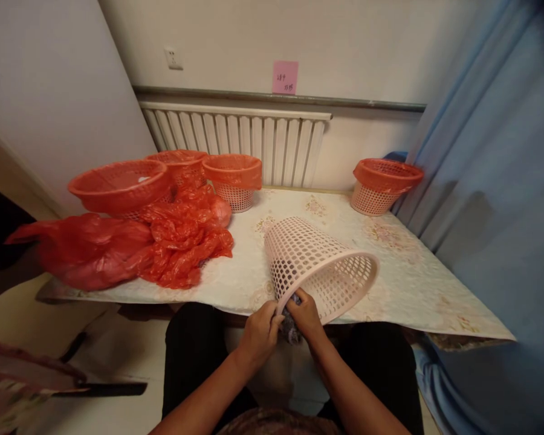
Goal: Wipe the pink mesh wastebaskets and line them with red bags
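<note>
Pale pink perforated wastebasket [299, 254] lies tipped at centre frame. Left hand [262, 331] grips its rim; right hand [305, 315] pinches grey cloth [291, 333] there. Advisable: rim steady, cloth flat against the plastic.

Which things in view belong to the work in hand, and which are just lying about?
In use:
pale basket, tilted, rim gripped by left hand
grey cloth, in right hand

Apparently just lying about:
three red-lined baskets at left
red-lined basket at right
heaped red bags
</note>
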`<state>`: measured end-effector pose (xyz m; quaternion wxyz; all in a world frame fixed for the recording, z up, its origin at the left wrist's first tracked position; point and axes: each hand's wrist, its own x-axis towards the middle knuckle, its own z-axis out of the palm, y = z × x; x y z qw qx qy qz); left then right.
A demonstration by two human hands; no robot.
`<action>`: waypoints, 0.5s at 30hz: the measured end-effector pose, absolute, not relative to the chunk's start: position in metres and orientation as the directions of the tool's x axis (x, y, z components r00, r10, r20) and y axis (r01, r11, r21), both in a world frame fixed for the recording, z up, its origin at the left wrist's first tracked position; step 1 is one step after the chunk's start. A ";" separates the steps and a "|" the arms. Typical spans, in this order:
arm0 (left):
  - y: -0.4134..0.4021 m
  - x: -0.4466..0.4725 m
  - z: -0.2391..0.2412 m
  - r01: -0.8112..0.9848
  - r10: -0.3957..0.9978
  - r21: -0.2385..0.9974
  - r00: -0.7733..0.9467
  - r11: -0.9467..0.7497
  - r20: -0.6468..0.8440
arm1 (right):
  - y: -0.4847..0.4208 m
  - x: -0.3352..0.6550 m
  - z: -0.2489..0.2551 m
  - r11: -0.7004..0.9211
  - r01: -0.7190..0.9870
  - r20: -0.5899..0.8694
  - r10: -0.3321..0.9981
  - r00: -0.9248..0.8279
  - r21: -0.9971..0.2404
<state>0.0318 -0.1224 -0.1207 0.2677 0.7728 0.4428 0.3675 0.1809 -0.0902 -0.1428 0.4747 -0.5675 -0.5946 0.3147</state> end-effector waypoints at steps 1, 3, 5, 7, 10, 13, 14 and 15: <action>-0.122 0.031 -0.120 0.493 0.880 0.733 0.329 -0.469 0.341 | -0.092 0.177 -0.141 0.208 0.402 0.259 0.963 0.076 -0.892; -0.121 0.030 -0.117 0.500 0.878 0.724 0.321 -0.475 0.355 | -0.093 0.177 -0.145 0.295 0.517 0.343 0.939 -0.003 -0.804; -0.120 0.029 -0.114 0.502 0.877 0.721 0.322 -0.478 0.357 | -0.091 0.189 -0.157 0.321 0.686 0.354 0.930 -0.098 -0.653; -0.118 0.030 -0.110 0.499 0.877 0.723 0.321 -0.477 0.357 | -0.088 0.207 -0.171 0.269 0.838 0.305 0.943 -0.130 -0.476; -0.116 0.035 -0.109 0.461 0.884 0.759 0.315 -0.461 0.345 | -0.084 0.233 -0.187 0.160 0.932 0.263 0.962 -0.074 -0.324; -0.117 0.041 -0.120 0.411 0.907 0.813 0.272 -0.412 0.321 | -0.082 0.244 -0.195 0.130 0.939 0.285 0.958 -0.036 -0.317; -0.118 0.042 -0.127 0.402 0.917 0.828 0.251 -0.390 0.310 | -0.083 0.244 -0.198 0.126 0.938 0.295 0.955 -0.027 -0.322; -0.119 0.044 -0.135 0.397 0.927 0.841 0.230 -0.367 0.296 | -0.083 0.244 -0.200 0.122 0.938 0.305 0.952 -0.018 -0.326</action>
